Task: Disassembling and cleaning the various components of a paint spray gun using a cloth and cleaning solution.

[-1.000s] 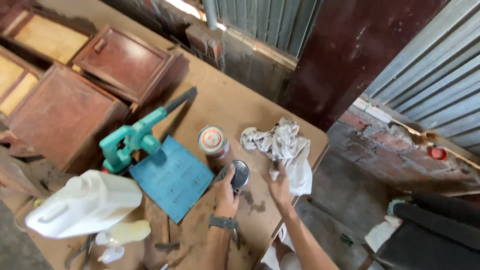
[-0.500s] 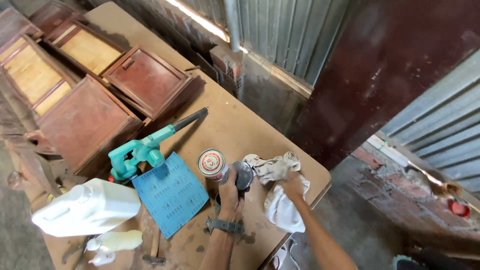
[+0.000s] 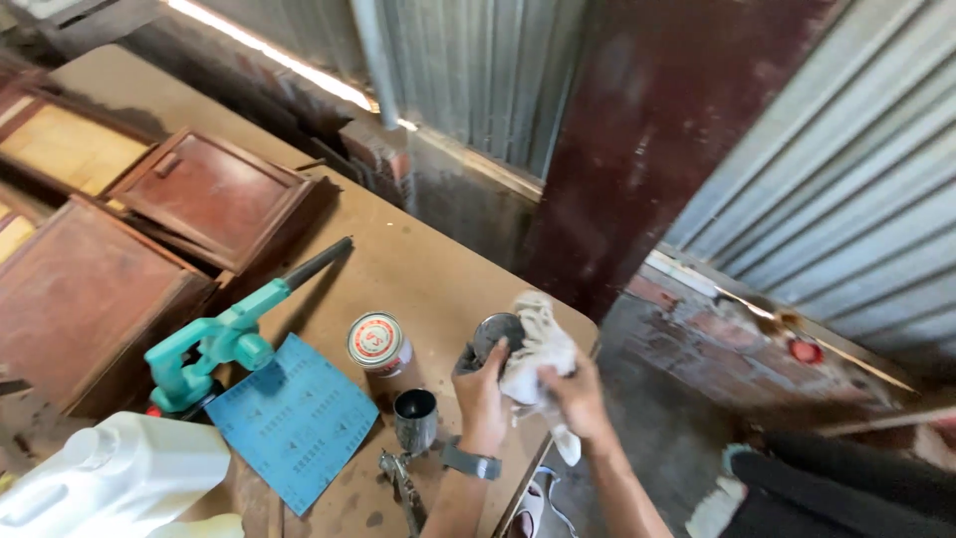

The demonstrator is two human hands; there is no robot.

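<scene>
Fingers around round metal cup

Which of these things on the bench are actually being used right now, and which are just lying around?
In use:
left hand
right hand
round grey metal lid
crumpled white rag

Lying about:
small open metal cup
round tin with red-and-white top
blue sheet of sandpaper
teal plastic blower
white plastic jug
brown wooden cabinet doors
</scene>
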